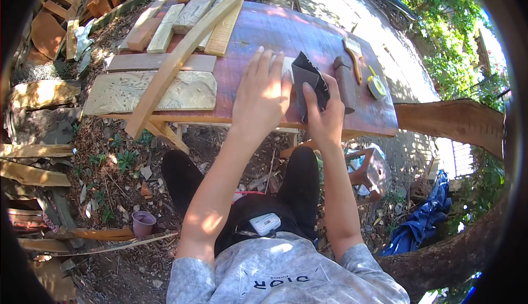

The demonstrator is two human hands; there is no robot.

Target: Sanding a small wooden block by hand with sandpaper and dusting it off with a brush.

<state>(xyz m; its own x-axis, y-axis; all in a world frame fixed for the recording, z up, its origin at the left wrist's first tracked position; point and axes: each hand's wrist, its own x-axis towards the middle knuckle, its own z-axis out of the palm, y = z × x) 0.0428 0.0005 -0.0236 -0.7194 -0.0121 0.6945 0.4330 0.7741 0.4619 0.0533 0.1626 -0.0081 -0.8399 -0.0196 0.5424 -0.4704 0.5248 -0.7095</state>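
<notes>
My left hand [262, 85] lies over a pale block [287, 65], probably wood, on the tabletop, fingers pointing away from me and thumb along its right side. Most of the block is hidden under the hand. In my right hand [324, 108] is a dark, folded sheet of sandpaper [307, 71], pinched between thumb and fingers, with a ragged edge and its upper corner sticking up. The sheet stands right beside the block; whether they touch I cannot tell. Just right of that hand, a brown wooden piece with a knob-like end [344, 85] rests on the wooden table [264, 27].
A paintbrush [354, 58] and a tape measure [376, 86] lie at the table's right. On the left, a long wooden strip [185, 63] slants across a broad board [152, 91] and several blocks, overhanging the front edge. A plastic stool [371, 172] stands below right.
</notes>
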